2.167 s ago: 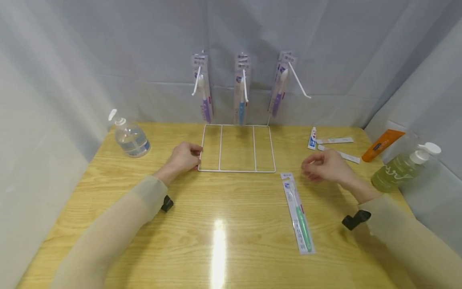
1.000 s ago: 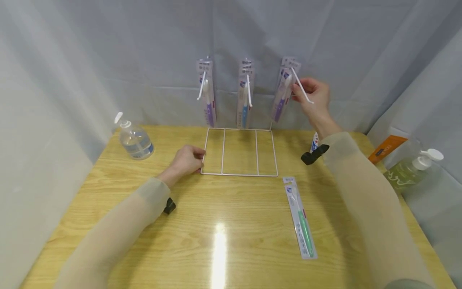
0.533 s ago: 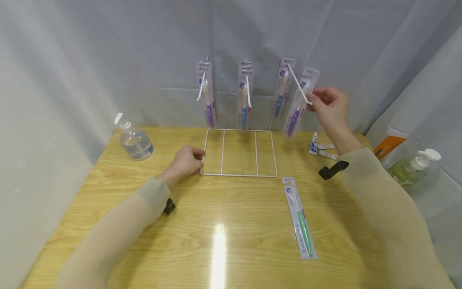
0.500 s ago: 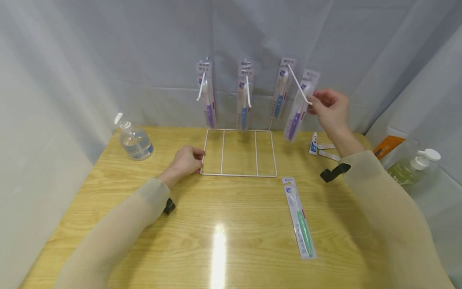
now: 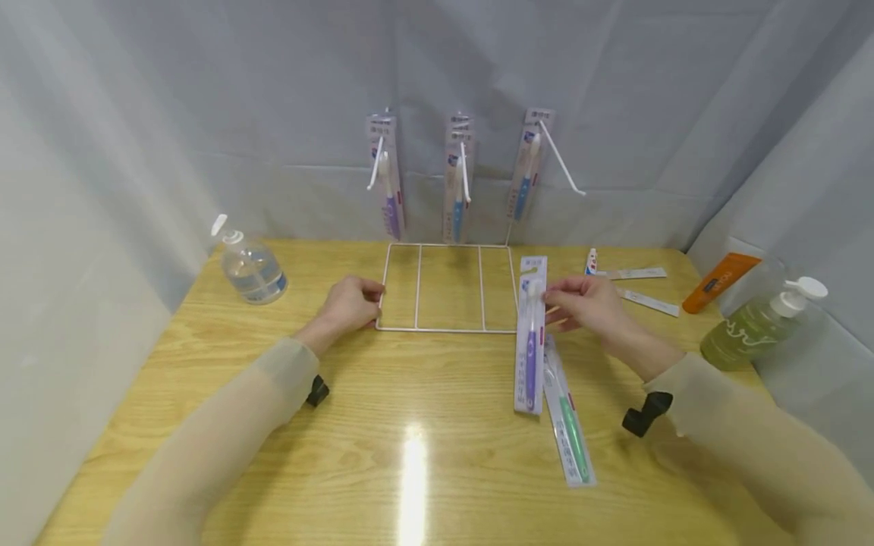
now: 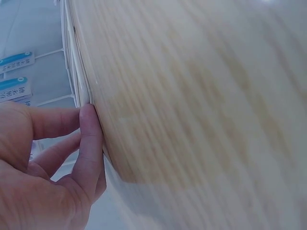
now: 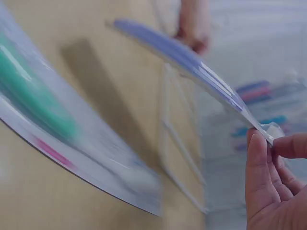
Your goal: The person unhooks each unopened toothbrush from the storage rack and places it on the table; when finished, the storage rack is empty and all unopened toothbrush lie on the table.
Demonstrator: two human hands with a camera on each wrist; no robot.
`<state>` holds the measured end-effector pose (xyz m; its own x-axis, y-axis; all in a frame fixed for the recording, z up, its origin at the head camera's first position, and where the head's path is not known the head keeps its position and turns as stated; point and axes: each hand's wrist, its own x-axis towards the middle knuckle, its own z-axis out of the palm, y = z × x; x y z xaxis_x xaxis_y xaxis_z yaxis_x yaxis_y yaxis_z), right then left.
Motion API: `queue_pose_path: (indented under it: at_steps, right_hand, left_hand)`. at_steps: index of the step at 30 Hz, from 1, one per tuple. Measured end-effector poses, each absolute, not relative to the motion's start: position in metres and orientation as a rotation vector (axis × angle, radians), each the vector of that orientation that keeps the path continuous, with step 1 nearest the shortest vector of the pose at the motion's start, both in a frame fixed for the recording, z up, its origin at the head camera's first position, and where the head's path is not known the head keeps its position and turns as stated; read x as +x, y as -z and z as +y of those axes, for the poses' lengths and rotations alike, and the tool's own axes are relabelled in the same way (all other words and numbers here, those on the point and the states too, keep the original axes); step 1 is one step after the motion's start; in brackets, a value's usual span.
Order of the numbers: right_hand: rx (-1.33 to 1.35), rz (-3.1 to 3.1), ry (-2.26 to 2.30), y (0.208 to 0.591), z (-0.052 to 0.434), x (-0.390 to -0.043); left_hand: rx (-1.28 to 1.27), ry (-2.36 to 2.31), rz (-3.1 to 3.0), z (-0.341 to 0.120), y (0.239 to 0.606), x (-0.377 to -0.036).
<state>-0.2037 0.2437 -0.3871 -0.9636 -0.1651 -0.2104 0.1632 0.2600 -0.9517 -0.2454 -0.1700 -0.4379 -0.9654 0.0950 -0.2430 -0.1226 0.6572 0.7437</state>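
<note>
The right hand [image 5: 586,300] pinches the upper part of a purple toothbrush in a clear blister pack [image 5: 530,337], fingers clamped on its edge, holding it low over the wooden table [image 5: 410,425] just right of the white wire rack base [image 5: 447,287]; the pack's lower end overlaps a green toothbrush in its flat pack [image 5: 567,413] lying on the table; the left hand [image 5: 350,302] grips the rack's left edge, fingers curled against the wire; three packaged toothbrushes hang on the white hooks [image 5: 464,171] behind
</note>
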Motion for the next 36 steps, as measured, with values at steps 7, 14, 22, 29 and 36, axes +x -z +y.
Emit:
queue_pose_path:
  at_steps: [7, 14, 22, 29, 36]
  right_hand:
    - [0.067, 2.181, 1.535, 0.424, 0.234, -0.182]
    - [0.077, 2.143, 1.445, 0.436, 0.226, -0.17]
    - [0.081, 2.186, 1.396, 0.437, 0.221, -0.164]
    - [0.092, 2.241, 1.364, 0.438, 0.222, -0.161]
    - [-0.01, 2.334, 1.389, 0.428, 0.23, -0.164]
  left_hand:
    - [-0.035, -1.195, 2.617, -0.169, 0.438, -0.246]
    - [-0.028, -1.197, 2.63, -0.169, 0.439, -0.247]
    - [-0.018, -1.179, 2.644, -0.17, 0.439, -0.247]
    - [-0.008, -1.144, 2.652, -0.17, 0.437, -0.246]
    - [-0.001, -1.132, 2.667, -0.171, 0.437, -0.246]
